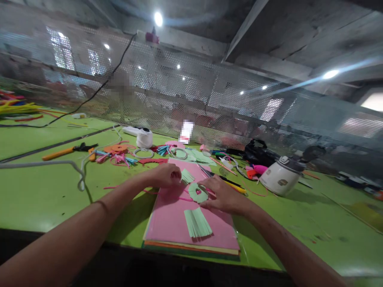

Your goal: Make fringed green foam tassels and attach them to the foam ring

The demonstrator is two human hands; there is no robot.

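Observation:
A pale green paper ring with a hole in its middle lies on a stack of coloured paper sheets, pink on top. My right hand grips the ring's right edge between thumb and fingers. My left hand is closed, its fingertips curled above the pink sheet; whatever they pinch is hidden. Beside it lies a green fringed paper strip. Nearer me rests a second fringed strip, cut along its lower edge. A thin pink pipe cleaner runs across the sheet by the ring.
Pliers with orange handles, a white thread spool and colourful paper fringes lie at the left. A yellow cutter is behind my right hand, with a white pot-like container farther right. A perforated screen borders the table's back.

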